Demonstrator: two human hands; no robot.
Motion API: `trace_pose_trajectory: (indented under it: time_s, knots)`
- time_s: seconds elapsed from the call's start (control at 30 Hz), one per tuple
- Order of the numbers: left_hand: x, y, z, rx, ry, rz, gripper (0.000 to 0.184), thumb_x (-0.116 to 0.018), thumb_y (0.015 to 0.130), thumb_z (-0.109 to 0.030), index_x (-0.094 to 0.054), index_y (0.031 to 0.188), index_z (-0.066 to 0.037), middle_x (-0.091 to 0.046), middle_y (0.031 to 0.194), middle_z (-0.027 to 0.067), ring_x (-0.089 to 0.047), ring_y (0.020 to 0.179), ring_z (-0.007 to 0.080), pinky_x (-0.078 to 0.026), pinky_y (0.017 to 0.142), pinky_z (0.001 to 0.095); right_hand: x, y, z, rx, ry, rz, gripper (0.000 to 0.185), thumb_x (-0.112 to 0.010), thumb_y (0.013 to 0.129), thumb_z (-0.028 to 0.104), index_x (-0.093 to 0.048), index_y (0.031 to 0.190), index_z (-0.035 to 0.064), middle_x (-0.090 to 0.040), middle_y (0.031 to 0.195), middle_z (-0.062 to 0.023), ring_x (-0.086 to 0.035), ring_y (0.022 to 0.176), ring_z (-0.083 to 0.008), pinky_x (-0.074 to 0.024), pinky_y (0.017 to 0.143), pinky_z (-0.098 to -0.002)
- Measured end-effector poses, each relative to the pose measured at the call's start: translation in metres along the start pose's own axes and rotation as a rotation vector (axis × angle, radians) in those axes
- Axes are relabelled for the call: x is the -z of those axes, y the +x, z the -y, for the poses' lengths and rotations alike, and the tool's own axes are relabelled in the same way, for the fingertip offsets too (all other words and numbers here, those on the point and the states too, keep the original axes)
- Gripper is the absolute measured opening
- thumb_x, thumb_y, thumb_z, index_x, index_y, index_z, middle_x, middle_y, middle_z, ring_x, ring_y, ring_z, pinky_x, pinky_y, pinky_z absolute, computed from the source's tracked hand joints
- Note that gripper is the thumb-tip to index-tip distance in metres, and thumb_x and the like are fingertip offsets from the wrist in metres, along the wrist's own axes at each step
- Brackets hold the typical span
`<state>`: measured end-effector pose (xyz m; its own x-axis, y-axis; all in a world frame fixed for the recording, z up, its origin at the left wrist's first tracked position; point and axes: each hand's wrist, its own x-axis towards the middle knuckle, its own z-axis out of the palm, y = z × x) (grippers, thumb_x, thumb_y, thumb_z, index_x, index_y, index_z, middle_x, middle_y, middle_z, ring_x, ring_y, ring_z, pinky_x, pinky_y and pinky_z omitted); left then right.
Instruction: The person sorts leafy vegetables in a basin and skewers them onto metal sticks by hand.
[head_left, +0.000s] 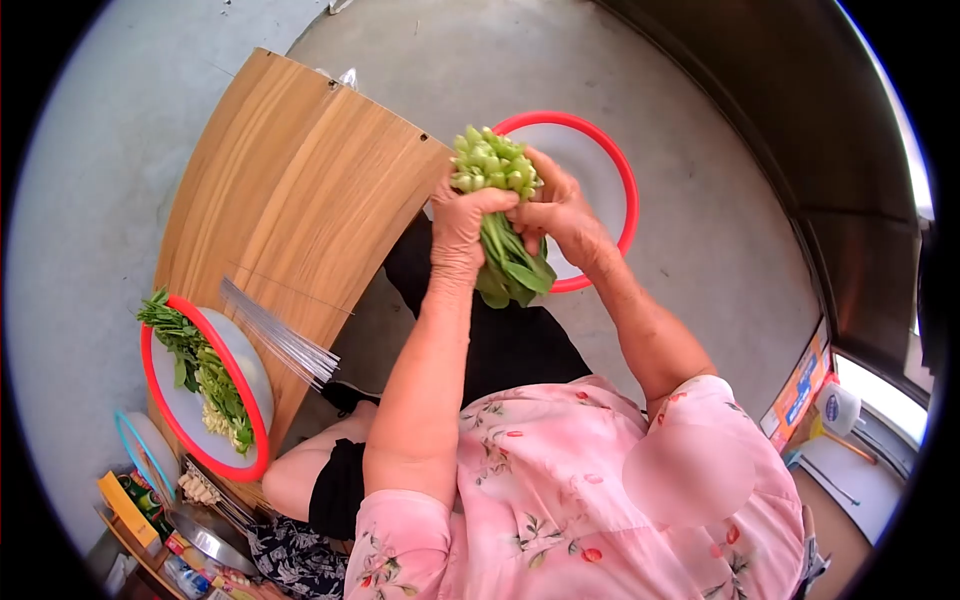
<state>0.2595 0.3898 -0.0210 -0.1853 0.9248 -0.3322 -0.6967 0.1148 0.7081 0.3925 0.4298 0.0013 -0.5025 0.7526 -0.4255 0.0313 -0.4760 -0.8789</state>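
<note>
The left arm [420, 375] reaches steeply up the frame, wrist bent slightly, and the left hand [460, 225] wraps the stalks with its thumb laid across the front. The right arm [650, 330] slants up and leftward; the right hand [565, 215] curls round the other side, thumb near the left thumb. Both grips are closed on a bunch of greens [495, 165] at upper centre, pale stem ends uppermost, leaves hanging below, overlapping a red-rimmed basin [632, 190]. The wooden counter [300, 180] lies to the left. At far right, an orange-and-blue panel [797, 388] and a blue-labelled white container [838, 409] bear print too small to read.
</note>
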Motion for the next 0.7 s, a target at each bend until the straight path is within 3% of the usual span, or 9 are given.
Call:
trace_pose_trajectory:
  time_s: [0.03,0.13,0.27,0.33,0.4,0.43,0.6,0.67,0.7]
  knots:
    - [0.0,0.003,0.02,-0.023,-0.002,-0.096,0.04,-0.062,0.06,0.011,-0.057,0.097,-0.002,-0.063,0.08,0.0075,-0.061,0.062,0.0175,-0.052,0.053,0.0287,0.013,0.003,-0.014,-0.006,0.0,0.001,0.07,-0.057,0.071,-0.002,-0.035,0.137,0.0032,-0.057,0.068,-0.0068,-0.054,0.048,-0.0126,-0.0439,0.042,-0.0249]
    - [0.0,0.009,0.054,0.019,0.097,-0.201,0.041,-0.065,0.057,0.009,-0.057,0.095,-0.003,-0.062,0.082,0.006,-0.061,0.067,0.0159,-0.051,0.058,0.029,0.044,0.009,-0.049,-0.101,0.081,0.058,0.07,-0.059,0.07,-0.001,-0.038,0.136,0.0047,-0.058,0.07,-0.0058,-0.054,0.049,-0.0117,-0.0439,0.042,-0.0241]
    - [0.0,0.017,0.073,0.082,0.236,-0.207,0.042,-0.067,0.056,0.005,-0.057,0.096,-0.002,-0.061,0.081,0.0042,-0.06,0.07,0.0145,-0.05,0.063,0.0276,0.061,0.013,-0.076,-0.165,0.187,0.029,0.069,-0.059,0.069,-0.001,-0.039,0.135,0.0054,-0.058,0.072,-0.0044,-0.054,0.049,-0.011,-0.0459,0.043,-0.0237]
    - [0.012,0.028,0.086,0.077,0.38,-0.192,0.05,-0.07,0.053,-0.003,-0.056,0.102,-0.002,-0.062,0.084,0.0089,-0.061,0.075,0.0204,-0.05,0.07,0.0311,0.064,0.016,-0.084,-0.167,0.253,0.005,0.067,-0.058,0.07,-0.004,-0.04,0.134,0.006,-0.06,0.078,-0.0045,-0.056,0.051,-0.0111,-0.047,0.044,-0.0243]
    - [0.017,0.035,0.099,-0.067,0.899,-0.186,0.061,-0.072,0.051,-0.011,-0.055,0.109,-0.003,-0.061,0.097,0.0157,-0.059,0.092,0.0281,-0.048,0.082,0.0363,0.07,0.021,-0.097,-0.171,0.325,0.006,0.067,-0.059,0.07,-0.004,-0.04,0.133,0.0063,-0.06,0.082,-0.0047,-0.057,0.054,-0.0116,-0.048,0.045,-0.025]
    - [0.017,0.039,0.102,0.001,1.016,-0.159,0.07,-0.074,0.05,-0.018,-0.053,0.115,-0.004,-0.057,0.109,0.0173,-0.051,0.108,0.0318,-0.04,0.094,0.0413,0.075,0.022,-0.106,-0.173,0.394,0.005,0.066,-0.06,0.071,-0.005,-0.04,0.133,0.0067,-0.061,0.085,-0.0048,-0.058,0.057,-0.0122,-0.0489,0.046,-0.0256]
    - [-0.009,0.04,0.123,-0.087,1.382,-0.065,0.078,-0.077,0.054,-0.026,-0.047,0.124,-0.006,-0.047,0.128,0.0132,-0.04,0.121,0.0302,-0.031,0.1,0.0514,0.115,0.03,-0.167,-0.228,0.482,-0.081,0.074,-0.065,0.071,-0.002,-0.033,0.138,0.0068,-0.062,0.09,-0.0075,-0.061,0.066,-0.0167,-0.0527,0.056,-0.0299]
    - [-0.009,0.035,0.126,-0.096,1.492,-0.075,0.08,-0.076,0.057,-0.029,-0.045,0.127,-0.007,-0.044,0.133,0.012,-0.037,0.124,0.0303,-0.028,0.1,0.0551,0.132,0.026,-0.189,-0.354,0.275,-0.206,0.081,-0.065,0.073,0.0,-0.025,0.143,0.0072,-0.062,0.092,-0.0096,-0.062,0.068,-0.0185,-0.0533,0.059,-0.0313]
    - [-0.003,0.032,0.124,0.045,1.498,0.008,0.078,-0.075,0.06,-0.028,-0.043,0.128,-0.007,-0.04,0.137,0.0118,-0.034,0.127,0.0301,-0.026,0.1,0.0581,0.138,0.024,-0.197,-0.359,0.279,-0.202,0.081,-0.065,0.073,0.0,-0.025,0.143,0.0072,-0.062,0.092,-0.0096,-0.062,0.068,-0.0185,-0.0533,0.059,-0.0313]
